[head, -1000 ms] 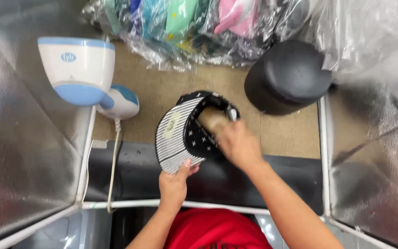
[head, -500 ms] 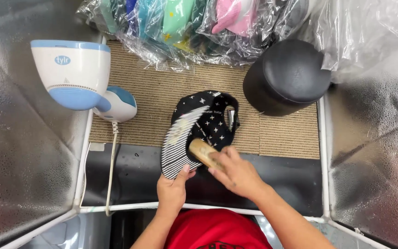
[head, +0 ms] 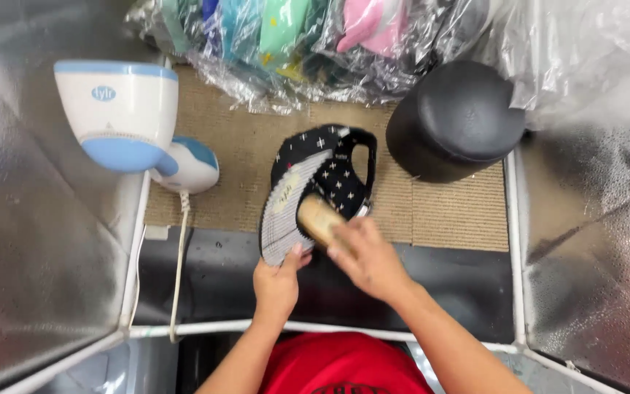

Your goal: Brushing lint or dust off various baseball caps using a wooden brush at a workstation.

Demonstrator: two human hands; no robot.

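A black baseball cap with small white cross marks and a pale striped underside to its brim (head: 315, 191) is held upside down over the front edge of a tan woven mat (head: 446, 211), where the mat meets a dark strip of table. The brim is gripped from below by the left hand (head: 278, 281), thumb laid on the striped underside, fingers closed around its edge. A light wooden brush block (head: 320, 219) is clasped in the right hand (head: 370, 259) and pressed against the inside of the cap near the brim; its bristles cannot be seen. The cap's back strap opening is turned away from the person.

Just to the right of the cap, a black rounded hat-shaped form (head: 457, 120) is set on the mat, close to the cap but apart from it. To the left, a white and blue steamer unit (head: 119, 109) is seen, with a smaller white and blue handpiece (head: 187, 164) beside it and a white cord (head: 179, 263) hanging down. Behind the mat, coloured caps wrapped in clear plastic bags (head: 308, 40) are piled. Silver reflective panels (head: 34, 241) are stood on both sides, framed by white tubing.
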